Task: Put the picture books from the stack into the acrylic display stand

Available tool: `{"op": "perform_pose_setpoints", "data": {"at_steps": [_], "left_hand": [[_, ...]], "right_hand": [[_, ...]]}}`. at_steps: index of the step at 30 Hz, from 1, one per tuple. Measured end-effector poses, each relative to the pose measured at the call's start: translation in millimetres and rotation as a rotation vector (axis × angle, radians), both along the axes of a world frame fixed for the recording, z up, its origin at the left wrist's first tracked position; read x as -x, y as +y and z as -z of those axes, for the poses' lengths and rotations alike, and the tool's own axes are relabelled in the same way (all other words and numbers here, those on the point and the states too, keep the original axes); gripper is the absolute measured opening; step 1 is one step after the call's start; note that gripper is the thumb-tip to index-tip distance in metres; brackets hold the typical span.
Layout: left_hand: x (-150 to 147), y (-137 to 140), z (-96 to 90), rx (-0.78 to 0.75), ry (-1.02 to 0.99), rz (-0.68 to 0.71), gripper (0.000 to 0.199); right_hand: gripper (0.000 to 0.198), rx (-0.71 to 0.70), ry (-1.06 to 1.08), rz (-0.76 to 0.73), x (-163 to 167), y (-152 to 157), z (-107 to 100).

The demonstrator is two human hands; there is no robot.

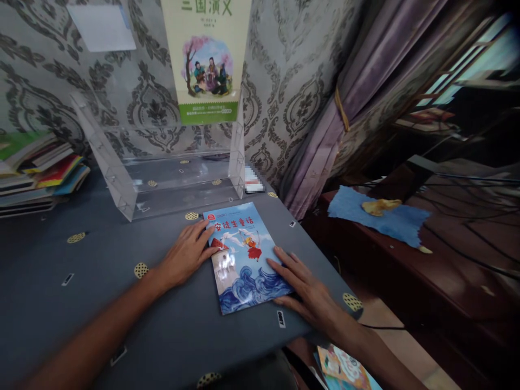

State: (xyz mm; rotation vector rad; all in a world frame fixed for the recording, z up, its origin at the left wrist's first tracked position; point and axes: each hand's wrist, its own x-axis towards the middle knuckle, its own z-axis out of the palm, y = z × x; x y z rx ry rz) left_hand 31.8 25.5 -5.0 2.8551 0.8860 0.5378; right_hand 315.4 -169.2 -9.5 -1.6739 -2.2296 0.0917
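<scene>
A blue children's book (254,276) with red Chinese characters, white birds and dark blue waves on its cover lies closed and flat on the grey desk. My left hand (186,252) rests at the book's left edge, fingers stretched out and tips on the cover. On the right side, my right hand (305,283) lies with its fingers spread over the cover's edge and its thumb by the lower right corner. Neither hand is wrapped round anything. Behind the book stands a clear plastic rack (122,189), and a tall green and cream book (207,65) is upright at its back.
Several books (36,173) are stacked at the far left of the desk (162,336). A small blurred item (254,181) sits behind the rack's right side. Right of the desk are a purple curtain (320,124), a dark red bench (377,238) with a blue cloth (349,208), and cables.
</scene>
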Motion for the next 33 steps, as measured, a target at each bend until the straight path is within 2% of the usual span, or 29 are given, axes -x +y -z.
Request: {"op": "perform_pose_setpoints", "data": {"at_steps": [5, 12, 18, 21, 27, 33], "left_hand": [[1, -1, -3.0, -0.002, 0.003, 0.004, 0.057], [1, 1, -0.5, 0.018, -0.010, 0.021, 0.056], [1, 2, 1.2, 0.024, -0.034, 0.029, 0.057], [1, 0, -0.8, 0.027, -0.040, 0.021, 0.057], [1, -2, -5.1, 0.035, -0.026, 0.006, 0.057], [0, -3, -6.6, 0.041, -0.032, 0.005, 0.055]], "right_hand": [[0.084, -0.021, -0.135, 0.004, 15, -3, -3], [0.081, -0.014, -0.152, 0.079, 48, -18, -5], [0.073, 0.051, -0.110, -0.077, 88, -18, -12], [0.063, 0.056, -0.111, -0.099, 92, -13, -14], [0.048, 0.019, -0.120, 0.133, 77, -6, -13], [0.046, -0.047, -0.141, 0.190, 81, -5, -11]]}}
